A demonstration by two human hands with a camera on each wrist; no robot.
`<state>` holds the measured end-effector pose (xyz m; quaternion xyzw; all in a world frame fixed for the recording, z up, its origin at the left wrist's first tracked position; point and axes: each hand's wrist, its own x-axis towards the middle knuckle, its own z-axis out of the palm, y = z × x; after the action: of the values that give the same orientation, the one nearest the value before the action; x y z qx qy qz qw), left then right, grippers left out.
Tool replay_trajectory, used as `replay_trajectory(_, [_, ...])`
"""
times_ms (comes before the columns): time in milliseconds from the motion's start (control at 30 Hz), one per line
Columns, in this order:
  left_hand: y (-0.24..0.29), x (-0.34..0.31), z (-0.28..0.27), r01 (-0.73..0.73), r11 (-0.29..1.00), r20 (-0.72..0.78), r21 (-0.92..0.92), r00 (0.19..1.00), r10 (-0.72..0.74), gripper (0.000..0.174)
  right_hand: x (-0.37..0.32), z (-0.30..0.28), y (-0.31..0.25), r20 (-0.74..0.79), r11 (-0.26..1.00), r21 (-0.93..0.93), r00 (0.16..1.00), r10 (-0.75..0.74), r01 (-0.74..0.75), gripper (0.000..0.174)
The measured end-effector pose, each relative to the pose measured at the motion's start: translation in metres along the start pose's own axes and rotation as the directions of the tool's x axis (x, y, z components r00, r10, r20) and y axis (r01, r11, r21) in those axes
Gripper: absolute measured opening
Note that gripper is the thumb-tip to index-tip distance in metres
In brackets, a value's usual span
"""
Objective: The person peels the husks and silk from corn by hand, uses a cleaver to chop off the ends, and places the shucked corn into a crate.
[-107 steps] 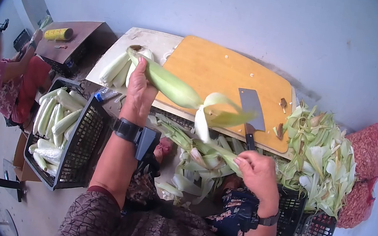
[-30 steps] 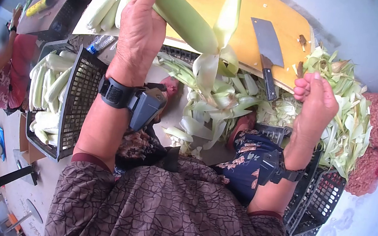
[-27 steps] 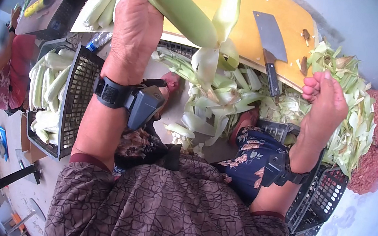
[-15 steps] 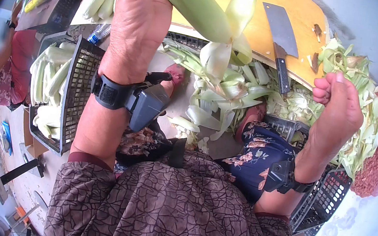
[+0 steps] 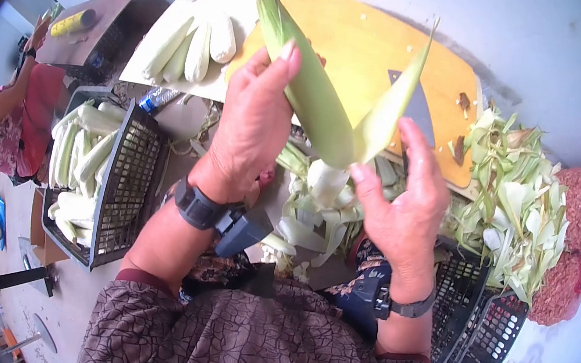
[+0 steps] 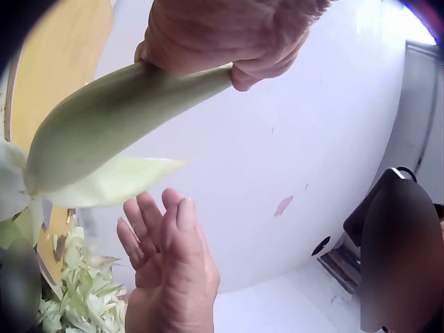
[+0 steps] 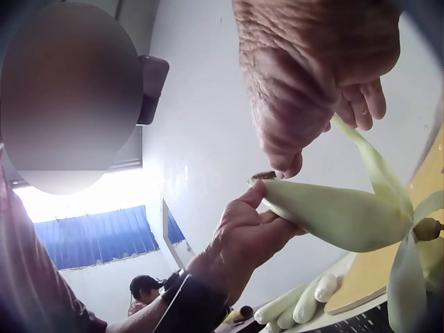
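Note:
In the head view, my left hand grips a green corn ear, thumb along its side, silk end up. Husk leaves are folded back at its lower end; one pale leaf stands up beside it. My right hand is by that end, fingers spread and holding nothing. The left wrist view has the right hand below the leaf, palm showing, apart from it. In the right wrist view the left hand supports the ear near its tip.
Behind are an orange board with a partly hidden cleaver and several husked ears on a pale board. A black crate of ears stands left, husks heap right beside a red net sack. Another person sits far left.
My right hand has come from beside the husk heap to the ear's lower end, its curled fingers now spread. The left hand still holds the ear, now lower in view. The head view has shifted.

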<state>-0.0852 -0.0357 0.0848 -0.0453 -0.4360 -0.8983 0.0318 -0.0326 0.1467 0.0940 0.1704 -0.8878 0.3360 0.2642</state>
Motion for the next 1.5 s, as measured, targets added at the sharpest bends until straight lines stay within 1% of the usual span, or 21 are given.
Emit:
replay_trajectory(67, [-0.002, 0.0, 0.001, 0.014, 1.0, -0.021, 0.006, 1.0, -0.014, 0.037, 0.003, 0.0, -0.008, 0.025, 0.998, -0.054, 0.999, -0.035, 0.036, 0.063])
replay_trajectory(133, [-0.005, -0.001, 0.002, -0.005, 1.0, 0.007, -0.017, 1.0, 0.005, 0.036, 0.005, 0.004, -0.01, 0.168, 0.997, -0.078, 0.986, -0.01, 0.023, 0.07])
replay_trajectory(167, [-0.005, -0.002, 0.002, 0.0, 0.999, 0.021, -0.039, 1.0, 0.001, 0.036, 0.006, 0.005, -0.013, 0.157, 0.996, -0.077, 0.987, -0.029, 0.041, 0.07])
replay_trajectory(233, [-0.005, -0.003, 0.003, 0.003, 0.997, 0.032, -0.076, 0.999, 0.0, 0.033, 0.007, 0.007, -0.017, 0.238, 0.982, -0.174, 0.971, -0.032, 0.075, 0.074])
replay_trajectory(300, [-0.003, -0.006, 0.006, 0.053, 0.993, 0.013, -0.102, 0.999, -0.052, 0.03, 0.009, 0.007, -0.018, 0.223, 0.975, -0.192, 0.973, -0.063, 0.107, 0.077])
replay_trajectory(367, [-0.004, -0.006, 0.006, 0.054, 0.994, 0.01, -0.1, 0.999, -0.053, 0.028, 0.01, 0.004, -0.021, 0.139, 0.948, -0.263, 0.979, -0.148, 0.18, 0.078])
replay_trajectory(433, [-0.008, -0.007, 0.005, 0.055, 0.997, 0.0, -0.063, 0.999, -0.055, 0.027, 0.009, 0.005, -0.026, 0.119, 0.948, -0.243, 0.976, -0.182, 0.206, 0.078])
replay_trajectory(500, [-0.008, -0.008, 0.008, 0.042, 0.997, -0.005, -0.064, 0.999, -0.042, 0.026, 0.003, 0.012, -0.03, 0.113, 0.955, -0.106, 0.957, -0.266, 0.278, 0.077])
replay_trajectory(567, [-0.007, -0.01, 0.011, 0.062, 0.997, -0.004, -0.055, 0.998, -0.062, 0.026, 0.0, 0.019, -0.033, 0.14, 0.958, -0.058, 0.953, -0.269, 0.279, 0.077])
replay_trajectory(700, [-0.009, -0.012, 0.014, 0.094, 0.994, 0.001, -0.06, 0.996, -0.094, 0.026, 0.0, 0.027, -0.026, 0.207, 0.982, -0.035, 0.963, -0.173, 0.184, 0.079])
replay_trajectory(767, [-0.01, -0.014, 0.017, 0.09, 0.994, -0.009, -0.058, 0.996, -0.091, 0.027, 0.0, 0.029, -0.019, 0.246, 0.994, -0.091, 0.969, -0.033, 0.057, 0.076])
replay_trajectory(833, [-0.011, -0.015, 0.017, 0.088, 0.995, -0.018, -0.056, 0.996, -0.089, 0.027, -0.002, 0.03, -0.013, 0.25, 0.991, -0.123, 0.968, -0.019, 0.052, 0.074])
replay_trajectory(900, [-0.012, -0.015, 0.016, 0.1, 0.994, -0.013, -0.044, 0.995, -0.101, 0.029, -0.004, 0.028, -0.009, 0.356, 0.975, -0.221, 0.93, 0.094, -0.014, 0.071])
replay_trajectory(1000, [-0.011, -0.016, 0.016, 0.115, 0.992, -0.031, -0.055, 0.993, -0.117, 0.03, -0.002, 0.024, -0.007, 0.389, 0.96, -0.27, 0.904, 0.179, -0.074, 0.063])
replay_trajectory(1033, [-0.01, -0.016, 0.017, 0.114, 0.992, -0.032, -0.056, 0.993, -0.116, 0.03, -0.002, 0.024, -0.005, 0.389, 0.96, -0.271, 0.904, 0.178, -0.072, 0.063])
replay_trajectory(1100, [-0.009, -0.016, 0.018, 0.101, 0.992, -0.019, -0.072, 0.994, -0.103, 0.031, -0.002, 0.025, 0.0, 0.43, 0.96, -0.267, 0.88, 0.201, -0.089, 0.047])
replay_trajectory(1133, [-0.009, -0.016, 0.017, 0.098, 0.993, -0.018, -0.072, 0.995, -0.1, 0.031, -0.002, 0.027, 0.0, 0.428, 0.96, -0.266, 0.882, 0.198, -0.086, 0.047])
replay_trajectory(1200, [-0.01, -0.015, 0.014, 0.108, 0.992, 0.016, -0.066, 0.994, -0.108, 0.033, -0.003, 0.028, 0.0, 0.369, 0.966, -0.25, 0.917, 0.152, -0.06, 0.036])
replay_trajectory(1333, [-0.001, -0.011, 0.014, 0.127, 0.992, 0.116, -0.014, 0.985, -0.124, 0.036, 0.0, 0.024, -0.002, 0.348, 0.972, -0.223, 0.926, 0.147, -0.071, 0.033])
replay_trajectory(1400, [-0.003, -0.011, 0.014, 0.058, 0.986, 0.189, 0.158, 0.978, -0.088, 0.042, -0.001, 0.026, -0.001, 0.373, 0.985, -0.101, 0.912, 0.171, -0.143, 0.036])
replay_trajectory(1500, [-0.006, -0.01, 0.012, 0.091, 0.987, 0.209, 0.135, 0.971, -0.118, 0.047, -0.002, 0.025, -0.004, 0.414, 0.98, -0.095, 0.888, 0.198, -0.175, 0.034])
